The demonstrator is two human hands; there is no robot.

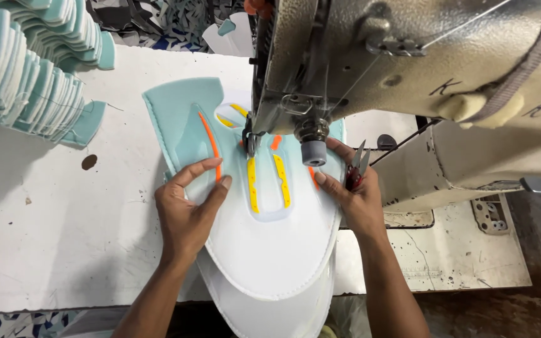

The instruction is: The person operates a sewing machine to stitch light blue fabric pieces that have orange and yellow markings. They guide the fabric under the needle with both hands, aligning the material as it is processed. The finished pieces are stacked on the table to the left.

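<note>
At the near edge of the white worktable (51, 250) both forearms run out of the picture, and the white rounded end of the shoe-upper panel (270, 250) hangs over that edge, its lowest part cut off. The left hand (186, 209) lies flat on the panel's left side, fingers spread and pressing down, fingertips beside an orange strip. The right hand (355, 194) presses the panel's right side with extended fingers while small red-handled thread snips (357, 168) are tucked in its grip; how the other fingers curl around them is hard to make out. The panel's long axis runs from near edge to far, the mint-green end pointing away under the sewing machine (408, 69), whose head hides the needle area and the panel's far right part. The tabletop is scuffed and stained. At the far left corner, stacks of mint-green cut pieces (26, 69) are partly cut off.
</note>
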